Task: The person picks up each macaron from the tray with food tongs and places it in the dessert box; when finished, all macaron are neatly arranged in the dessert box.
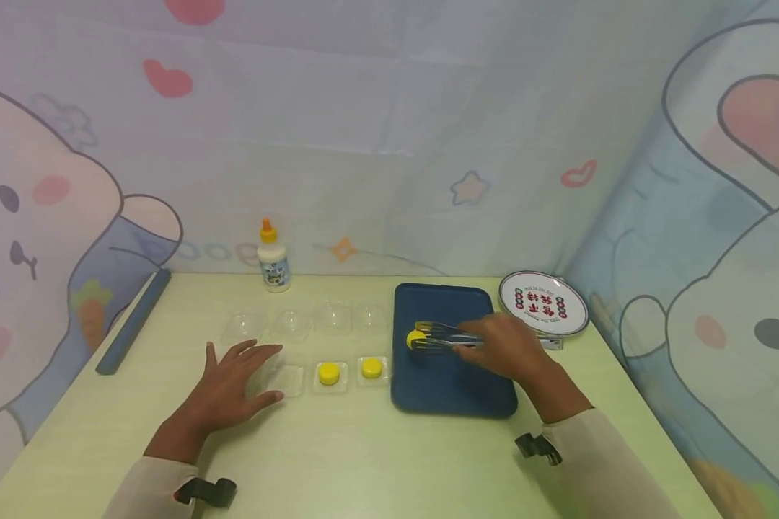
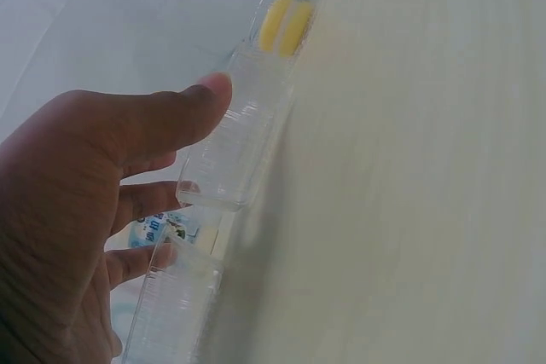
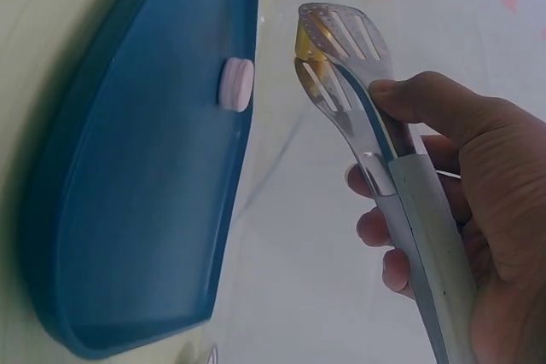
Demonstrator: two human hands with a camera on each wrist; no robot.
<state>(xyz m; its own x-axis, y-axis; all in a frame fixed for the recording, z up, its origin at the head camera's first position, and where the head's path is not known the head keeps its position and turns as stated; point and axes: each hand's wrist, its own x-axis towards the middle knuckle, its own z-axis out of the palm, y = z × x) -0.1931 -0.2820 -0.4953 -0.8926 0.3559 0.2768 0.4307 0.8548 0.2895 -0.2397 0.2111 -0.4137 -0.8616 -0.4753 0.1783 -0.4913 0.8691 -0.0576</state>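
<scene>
My right hand (image 1: 503,346) grips metal serving tongs (image 3: 426,236) above the blue tray (image 1: 428,393). Between the slotted tips of the tongs is a yellow macaron (image 1: 415,339), partly covered by the metal. A pink macaron (image 3: 236,84) stands on the tray in the right wrist view; in the head view it cannot be made out. My left hand (image 1: 230,386) is spread with relaxed fingers beside a clear plastic box (image 2: 226,155); whether the fingertips touch it I cannot tell. Two more clear boxes hold yellow macarons (image 1: 328,373) to its right.
Several clear domed lids (image 1: 292,324) form a row behind the boxes. A glue bottle (image 1: 274,263) stands at the back edge. Right of the tray lies a round white sign (image 1: 542,303). A blue roll (image 1: 133,324) lies along the left. Printed cloth walls surround the table.
</scene>
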